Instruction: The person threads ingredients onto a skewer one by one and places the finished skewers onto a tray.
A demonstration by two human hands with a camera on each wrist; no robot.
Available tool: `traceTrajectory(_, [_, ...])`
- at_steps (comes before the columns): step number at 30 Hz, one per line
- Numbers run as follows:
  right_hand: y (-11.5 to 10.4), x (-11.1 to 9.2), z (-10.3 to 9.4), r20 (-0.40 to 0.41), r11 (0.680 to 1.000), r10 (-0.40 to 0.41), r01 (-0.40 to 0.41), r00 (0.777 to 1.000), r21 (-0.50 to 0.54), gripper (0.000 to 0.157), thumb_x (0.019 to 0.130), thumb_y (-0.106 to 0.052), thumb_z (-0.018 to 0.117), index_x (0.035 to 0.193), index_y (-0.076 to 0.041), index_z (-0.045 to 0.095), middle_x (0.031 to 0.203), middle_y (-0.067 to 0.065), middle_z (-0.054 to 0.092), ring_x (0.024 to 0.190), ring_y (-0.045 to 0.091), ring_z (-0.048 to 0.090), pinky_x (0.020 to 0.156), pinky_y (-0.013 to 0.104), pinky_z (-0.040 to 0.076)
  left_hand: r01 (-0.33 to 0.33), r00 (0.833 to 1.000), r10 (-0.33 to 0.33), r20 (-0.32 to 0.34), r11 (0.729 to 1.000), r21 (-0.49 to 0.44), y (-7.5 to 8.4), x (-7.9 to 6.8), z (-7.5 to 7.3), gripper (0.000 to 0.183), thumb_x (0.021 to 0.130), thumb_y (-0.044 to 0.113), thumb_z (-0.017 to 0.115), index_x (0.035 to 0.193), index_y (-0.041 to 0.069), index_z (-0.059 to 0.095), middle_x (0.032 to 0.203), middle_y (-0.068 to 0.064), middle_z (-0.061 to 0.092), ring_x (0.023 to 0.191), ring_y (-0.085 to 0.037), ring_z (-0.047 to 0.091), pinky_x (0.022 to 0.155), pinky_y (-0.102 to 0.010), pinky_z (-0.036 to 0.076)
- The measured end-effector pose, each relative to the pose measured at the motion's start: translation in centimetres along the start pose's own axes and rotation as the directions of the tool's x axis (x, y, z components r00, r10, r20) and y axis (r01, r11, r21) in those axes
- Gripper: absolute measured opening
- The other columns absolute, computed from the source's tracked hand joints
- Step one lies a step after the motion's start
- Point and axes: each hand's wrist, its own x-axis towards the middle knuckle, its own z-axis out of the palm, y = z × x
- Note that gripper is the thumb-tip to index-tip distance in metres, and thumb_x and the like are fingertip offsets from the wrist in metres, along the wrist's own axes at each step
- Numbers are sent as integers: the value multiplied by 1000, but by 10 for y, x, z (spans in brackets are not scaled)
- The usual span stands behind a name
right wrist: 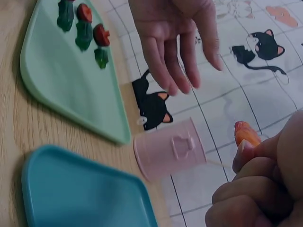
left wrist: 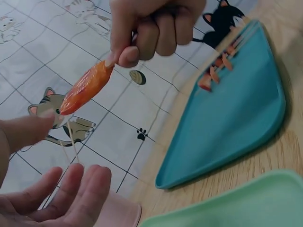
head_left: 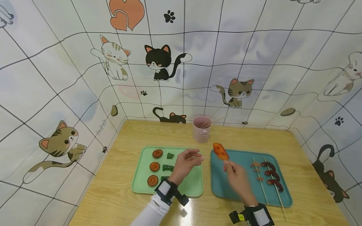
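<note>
My right hand [head_left: 238, 180] pinches one end of a glazed orange-brown food piece [head_left: 220, 151], shaped rather like a chicken wing, between thumb and forefinger. It is held up over the blue tray [head_left: 226, 185], tip pointing up and left. My left hand [head_left: 186, 164] is raised over the green tray [head_left: 195, 188], fingers spread and slightly bent, holding nothing. In the left wrist view, the left hand's fingers [left wrist: 90, 194] and thumb are apart from the food piece [left wrist: 87, 87]. The right wrist view shows the right hand [right wrist: 265, 184] hiding most of that piece.
A pink bucket [head_left: 201, 133] with thin sticks stands behind the trays. Round brown slices [head_left: 154, 166] and green pieces [head_left: 168, 168] lie on the green tray. Two loaded skewers [head_left: 263, 188] lie at the blue tray's right; one extends past its front edge. A patterned wall backs the table.
</note>
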Motion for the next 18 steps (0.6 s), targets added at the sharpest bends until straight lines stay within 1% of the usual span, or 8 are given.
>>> traceTrajectory(3, [12, 2, -7, -23, 999, 28, -29, 999, -34, 42, 111, -36, 44, 86, -8, 61, 58, -4, 34, 47, 10, 32, 46, 25, 28, 3, 1000, -1, -25, 994, 110, -5, 6, 6, 38, 93, 19, 77, 128, 7, 67, 115, -15, 72, 94, -13, 71, 84, -29, 61])
traceTrajectory(5, [19, 3, -11, -36, 997, 39, -42, 999, -60, 42, 112, -36, 43, 88, -7, 61, 58, -3, 35, 46, 11, 32, 45, 26, 28, -4, 999, 10, -38, 985, 172, -8, 10, 10, 36, 93, 19, 76, 126, 5, 69, 111, -14, 74, 92, -15, 72, 80, -28, 61])
traceTrajectory(8, [31, 5, -17, -64, 993, 54, -61, 996, -105, 42, 112, -35, 42, 88, -7, 62, 58, -3, 37, 48, 12, 34, 46, 26, 28, -11, 998, 25, -52, 965, 260, -14, 16, 18, 36, 92, 20, 78, 123, 3, 70, 105, -11, 75, 87, -13, 72, 74, -24, 60])
traceTrajectory(11, [42, 5, -22, -76, 985, 84, -94, 994, -144, 43, 112, -35, 40, 90, -6, 63, 60, -2, 38, 51, 13, 36, 48, 27, 29, -30, 998, 49, -45, 937, 349, -21, 22, 26, 37, 91, 19, 78, 121, -1, 71, 101, -10, 75, 84, -11, 71, 69, -22, 58])
traceTrajectory(13, [48, 4, -26, -84, 980, 102, -115, 991, -163, 44, 112, -36, 38, 92, -6, 63, 61, -1, 39, 52, 14, 37, 50, 27, 29, -54, 997, 70, -27, 915, 400, -27, 25, 30, 38, 91, 17, 78, 121, -4, 70, 100, -11, 75, 84, -12, 71, 67, -22, 58])
traceTrajectory(16, [58, 4, -29, -101, 976, 115, -131, 988, -172, 46, 112, -35, 38, 92, -4, 65, 62, 0, 41, 53, 15, 38, 51, 28, 30, -70, 997, 80, -3, 887, 457, -35, 30, 38, 36, 90, 13, 77, 121, -5, 69, 98, -12, 74, 84, -15, 72, 68, -22, 58])
traceTrajectory(18, [63, 4, -31, -126, 972, 110, -132, 986, -192, 45, 112, -31, 40, 89, -3, 66, 63, 1, 45, 54, 16, 40, 52, 29, 31, -81, 996, 86, 14, 857, 508, -41, 33, 44, 35, 90, 10, 77, 120, -6, 69, 96, -12, 74, 82, -16, 72, 68, -21, 58])
